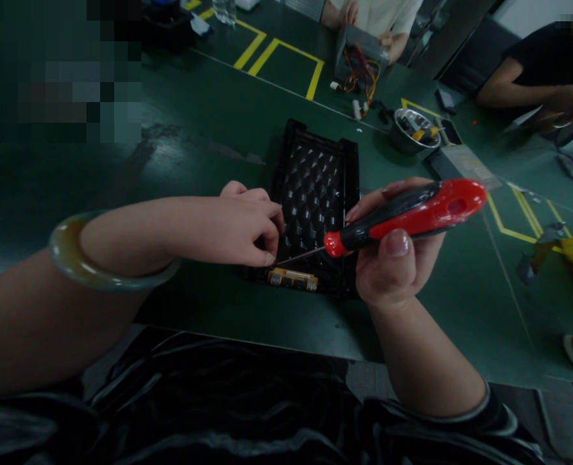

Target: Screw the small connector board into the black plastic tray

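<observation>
Apparently midway: right hand (387,278) grips red-black screwdriver (407,214), left hand (247,226) curls at its tip, pinch unclear; I/O port board (293,279) sits in black case panel (312,184), fastening seemingly unfinished.

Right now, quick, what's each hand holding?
Left hand: curled at the black plastic panel; can't tell.
Right hand: closed, holding the red-and-black screwdriver.
</observation>
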### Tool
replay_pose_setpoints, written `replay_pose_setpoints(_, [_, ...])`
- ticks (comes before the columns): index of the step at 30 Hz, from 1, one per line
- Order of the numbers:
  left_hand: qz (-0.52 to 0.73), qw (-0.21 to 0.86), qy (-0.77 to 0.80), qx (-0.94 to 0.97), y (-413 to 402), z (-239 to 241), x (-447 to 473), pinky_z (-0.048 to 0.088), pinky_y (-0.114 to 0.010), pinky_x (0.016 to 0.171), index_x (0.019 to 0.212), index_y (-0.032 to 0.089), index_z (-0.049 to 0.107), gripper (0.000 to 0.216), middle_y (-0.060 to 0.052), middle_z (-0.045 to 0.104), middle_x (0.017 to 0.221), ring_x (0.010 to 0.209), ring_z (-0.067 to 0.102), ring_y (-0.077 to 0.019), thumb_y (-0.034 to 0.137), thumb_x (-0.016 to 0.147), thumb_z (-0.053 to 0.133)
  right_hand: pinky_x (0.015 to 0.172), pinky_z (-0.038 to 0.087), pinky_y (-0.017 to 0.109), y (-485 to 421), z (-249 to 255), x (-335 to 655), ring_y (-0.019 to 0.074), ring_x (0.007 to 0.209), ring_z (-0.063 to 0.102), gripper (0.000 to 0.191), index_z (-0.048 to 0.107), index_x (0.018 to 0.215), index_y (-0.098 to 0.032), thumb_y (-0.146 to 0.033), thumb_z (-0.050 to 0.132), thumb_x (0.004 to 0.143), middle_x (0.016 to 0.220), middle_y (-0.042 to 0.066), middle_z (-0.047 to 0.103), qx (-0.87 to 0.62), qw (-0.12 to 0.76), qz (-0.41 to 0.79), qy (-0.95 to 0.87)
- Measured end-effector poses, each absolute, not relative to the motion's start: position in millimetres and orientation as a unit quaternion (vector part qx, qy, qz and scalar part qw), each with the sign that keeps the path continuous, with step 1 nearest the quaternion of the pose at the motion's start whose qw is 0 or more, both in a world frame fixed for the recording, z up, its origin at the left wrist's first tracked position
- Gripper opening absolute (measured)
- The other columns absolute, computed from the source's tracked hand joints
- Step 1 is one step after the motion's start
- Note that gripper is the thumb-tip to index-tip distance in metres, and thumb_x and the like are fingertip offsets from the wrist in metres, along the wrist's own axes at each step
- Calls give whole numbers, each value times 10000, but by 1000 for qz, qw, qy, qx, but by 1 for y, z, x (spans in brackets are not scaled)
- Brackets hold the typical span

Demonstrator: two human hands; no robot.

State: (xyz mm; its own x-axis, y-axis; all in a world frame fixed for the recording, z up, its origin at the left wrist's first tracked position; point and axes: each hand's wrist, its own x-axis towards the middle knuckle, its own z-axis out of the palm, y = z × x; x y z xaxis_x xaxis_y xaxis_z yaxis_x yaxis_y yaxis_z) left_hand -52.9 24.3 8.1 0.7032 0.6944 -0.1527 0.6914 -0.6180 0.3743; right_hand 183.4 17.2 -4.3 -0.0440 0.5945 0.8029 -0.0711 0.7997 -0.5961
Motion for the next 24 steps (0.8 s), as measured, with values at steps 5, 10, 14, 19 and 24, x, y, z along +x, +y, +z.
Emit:
replay_pose_setpoints(5, [-4, 208, 384, 900, 25, 10, -52, 301, -444, 1062, 812, 326, 836, 224, -24, 734, 1172, 1144, 552, -295, 412, 899, 648, 636, 612, 345, 15, 3, 187, 152, 816, 662, 303, 664, 1234, -352, -468, 659, 954, 1201, 30, 617, -168, 631, 281, -704])
replay_pose_setpoints(10, [3, 206, 372, 905, 26, 11, -52, 312, -444, 1035, 811, 338, 829, 227, -11, 737, 1160, 1117, 573, -291, 412, 902, 634, 753, 667, 420, 19, 7, 196, 197, 888, 708, 532, 644, 1323, -408, -664, 761, 872, 1385, 23, 622, -182, 572, 293, -744])
replay_pose_setpoints(14, [0, 203, 374, 905, 25, 11, -51, 310, -452, 1008, 809, 328, 828, 230, -11, 740, 1142, 1099, 582, -285, 399, 900, 629, 878, 690, 471, 21, 4, 201, 268, 1058, 720, 760, 619, 1372, -386, -716, 867, 734, 1481, 48, 592, -225, 559, 304, -738])
replay_pose_setpoints(19, [5, 190, 366, 911, 26, 7, -52, 321, -445, 1003, 865, 327, 836, 226, -17, 752, 1137, 1103, 585, -279, 405, 913, 629, 872, 703, 430, 14, 8, 196, 222, 960, 757, 633, 619, 1269, -332, -577, 912, 765, 1219, 33, 712, -231, 568, 336, -715])
replay_pose_setpoints(24, [0, 177, 367, 913, 26, 6, -53, 334, -439, 1030, 911, 318, 848, 236, -15, 745, 1210, 1106, 587, -273, 420, 920, 634, 955, 685, 396, 7, 13, 189, 178, 1037, 756, 357, 596, 1283, -314, -463, 716, 982, 1178, -15, 732, -163, 545, 347, -746])
